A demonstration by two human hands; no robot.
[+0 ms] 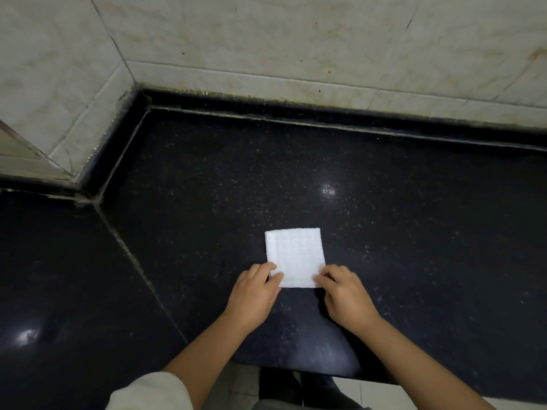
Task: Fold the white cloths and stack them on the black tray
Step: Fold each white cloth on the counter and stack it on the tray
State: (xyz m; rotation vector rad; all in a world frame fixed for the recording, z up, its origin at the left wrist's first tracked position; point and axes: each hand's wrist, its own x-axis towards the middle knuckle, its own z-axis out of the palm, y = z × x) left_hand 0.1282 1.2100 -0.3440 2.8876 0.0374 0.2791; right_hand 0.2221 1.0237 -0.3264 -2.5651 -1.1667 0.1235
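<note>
Pinching the near corners of the small folded white waffle-weave cloth (294, 257) with my left hand (255, 292) and right hand (344, 294), I judge it light, limp, best lifted there.

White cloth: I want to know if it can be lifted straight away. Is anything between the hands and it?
No. The left hand and right hand already pinch the near corners of the folded white cloth. No black tray is in view.
</note>
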